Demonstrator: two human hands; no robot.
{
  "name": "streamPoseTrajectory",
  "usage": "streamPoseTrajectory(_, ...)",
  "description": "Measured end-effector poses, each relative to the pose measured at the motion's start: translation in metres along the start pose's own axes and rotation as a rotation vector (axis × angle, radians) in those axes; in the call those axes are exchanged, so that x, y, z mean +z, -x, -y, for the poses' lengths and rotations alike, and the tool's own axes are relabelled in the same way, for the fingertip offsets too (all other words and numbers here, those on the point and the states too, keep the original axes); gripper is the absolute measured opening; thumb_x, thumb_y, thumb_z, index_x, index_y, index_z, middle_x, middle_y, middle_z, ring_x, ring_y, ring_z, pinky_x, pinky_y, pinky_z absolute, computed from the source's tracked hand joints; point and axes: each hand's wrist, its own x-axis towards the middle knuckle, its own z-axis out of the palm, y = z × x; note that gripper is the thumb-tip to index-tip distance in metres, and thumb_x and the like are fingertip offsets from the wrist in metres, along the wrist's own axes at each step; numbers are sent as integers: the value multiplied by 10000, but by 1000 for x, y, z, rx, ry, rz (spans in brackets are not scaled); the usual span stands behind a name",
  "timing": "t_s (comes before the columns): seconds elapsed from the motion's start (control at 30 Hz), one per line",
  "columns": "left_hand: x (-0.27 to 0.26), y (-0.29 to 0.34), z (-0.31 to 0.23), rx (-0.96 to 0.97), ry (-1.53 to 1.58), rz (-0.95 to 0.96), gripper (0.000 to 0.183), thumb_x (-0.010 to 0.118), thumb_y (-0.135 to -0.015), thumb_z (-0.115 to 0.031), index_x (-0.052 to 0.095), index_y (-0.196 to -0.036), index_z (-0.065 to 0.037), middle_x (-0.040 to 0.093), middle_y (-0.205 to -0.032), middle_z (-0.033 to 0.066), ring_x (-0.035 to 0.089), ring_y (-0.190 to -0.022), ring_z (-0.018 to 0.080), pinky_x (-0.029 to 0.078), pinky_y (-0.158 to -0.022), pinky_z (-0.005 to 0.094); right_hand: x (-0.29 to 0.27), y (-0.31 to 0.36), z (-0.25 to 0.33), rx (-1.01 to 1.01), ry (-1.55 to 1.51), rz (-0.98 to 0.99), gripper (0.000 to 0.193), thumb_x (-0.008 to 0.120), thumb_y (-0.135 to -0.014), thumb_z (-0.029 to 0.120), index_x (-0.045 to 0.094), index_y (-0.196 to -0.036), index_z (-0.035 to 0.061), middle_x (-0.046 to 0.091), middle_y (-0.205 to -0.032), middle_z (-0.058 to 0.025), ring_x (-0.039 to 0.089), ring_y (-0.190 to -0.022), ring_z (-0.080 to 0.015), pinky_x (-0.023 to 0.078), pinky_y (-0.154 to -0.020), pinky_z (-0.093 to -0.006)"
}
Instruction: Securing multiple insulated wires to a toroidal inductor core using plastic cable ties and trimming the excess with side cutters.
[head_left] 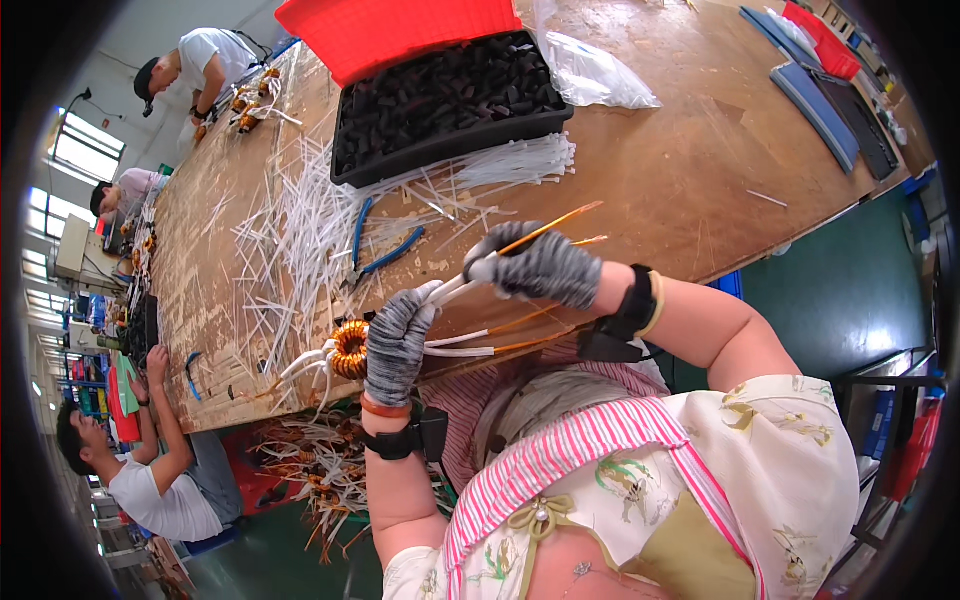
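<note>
My left hand (pixel 397 345), in a grey knit glove, is closed around the leads beside a copper-wound ring coil (pixel 350 350). The coil sticks out on the left side of that hand, with white sleeved leads on both sides. My right hand (pixel 540 265), also gloved, pinches white sleeving on one pair of leads, whose bare copper wire ends (pixel 568 218) point up and right. Another pair of white sleeved leads (pixel 470 350) runs free below. Blue-handled cutting pliers (pixel 370 255) lie spread on the table just beyond my hands.
Loose white cable ties (pixel 290 235) cover the wooden table (pixel 690 150) to the left. A black tray (pixel 350 172) of small black pieces stands behind, by a red bin (pixel 400 35) and a plastic bag (pixel 600 75). More coils (pixel 315 470) sit below the edge. Other people work at left.
</note>
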Motion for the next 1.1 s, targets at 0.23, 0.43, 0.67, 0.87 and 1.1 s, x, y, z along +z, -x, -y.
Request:
streamPoseTrajectory(0.23,-5,4,9,-77,-61,-29,266,615,-834,-89,602,-1082,5,648,-960,116,609,-909,205,469,-803,298,38,-17,-4,156,22,-36,203,661,-810,219,637,-958,81,610,-690,3,539,-541,-62,428,-450,-195)
streamPoseTrajectory(0.43,-1,-1,-5,-63,172,14,448,547,-829,16,451,-1266,-9,593,-1117,122,569,-1026,194,438,-902,284,62,-41,-49,-175,413,29,237,701,-779,185,604,-953,56,598,-702,-13,542,-639,-82,449,-566,-226)
streamPoseTrajectory(0.67,-7,4,0,-128,160,51,380,534,-817,47,512,-1189,-28,615,-1048,97,587,-952,144,454,-859,264,45,3,-23,168,200,62,232,660,-826,194,587,-1000,58,577,-798,-4,505,-623,-42,416,-527,-187)
streamPoseTrajectory(0.87,-13,6,5,-172,233,-17,197,586,-831,-7,583,-1026,-34,625,-900,34,559,-821,81,460,-759,230,29,22,-14,330,-61,15,297,568,-886,272,551,-1106,73,575,-753,-8,534,-560,-56,419,-466,-172)
streamPoseTrajectory(1.1,-5,2,-5,-167,188,-17,247,626,-824,-60,581,-1066,-32,628,-902,34,568,-827,91,465,-761,236,30,8,-25,213,-64,-93,266,555,-898,291,591,-1040,69,588,-709,-2,545,-538,-68,419,-452,-187)
